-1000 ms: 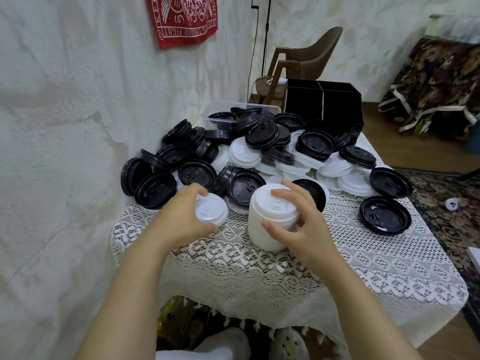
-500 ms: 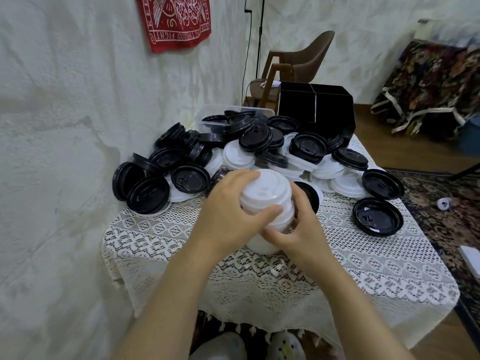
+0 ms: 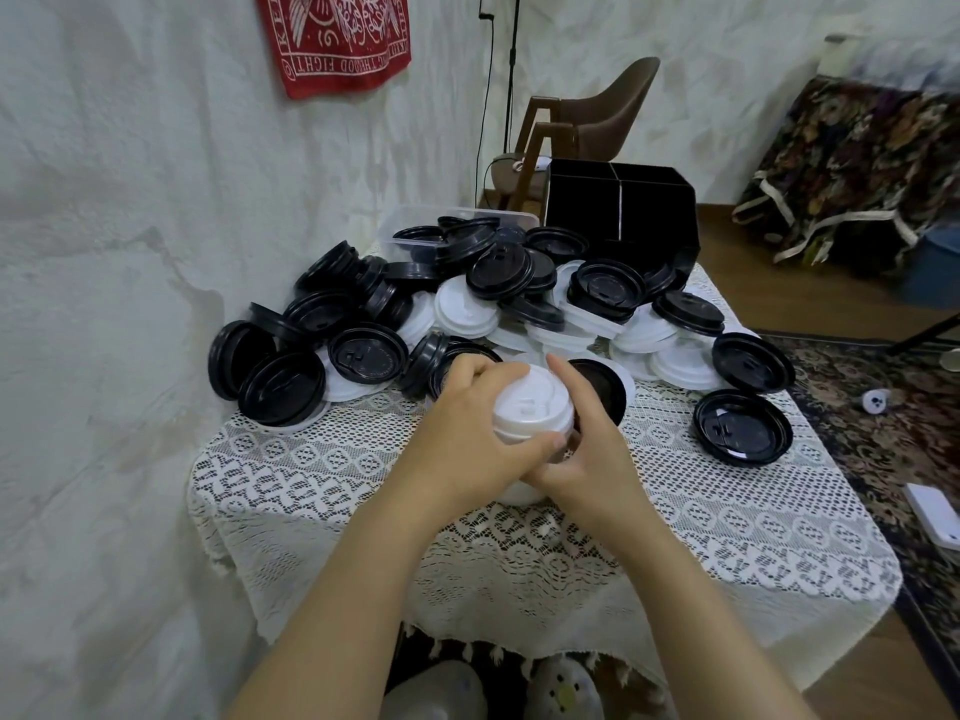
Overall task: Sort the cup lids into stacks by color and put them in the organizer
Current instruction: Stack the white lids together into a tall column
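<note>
Head camera, looking down at a small table under a white lace cloth (image 3: 727, 522): both hands meet at the middle of it around a stack of white lids (image 3: 532, 402). The left hand (image 3: 462, 439) wraps the stack from the left, fingers curled over the far rim and thumb lying across the near side. The right hand (image 3: 592, 454) clamps it from the right, index finger up along the side, thumb tucked low beside the left thumb. The stack stands upright on the cloth; its lower part is hidden by the hands, and the top lid faces up (its sip opening shows).

Just behind the hands, a heap of black and white lids (image 3: 498, 275) covers the far half of the table and leans against the wall on the left. Two single black lids lie apart on the right side, one nearer (image 3: 743, 427) and one farther (image 3: 753, 362). At the far edge stands the black organizer (image 3: 623, 215), its dividers visible, and to its left a clear plastic tub (image 3: 410, 226) holds some black lids.

Past the table are a brown chair (image 3: 613, 101), a red cloth (image 3: 337, 39) on the wall, and a patterned rug (image 3: 883, 407) on the right.
</note>
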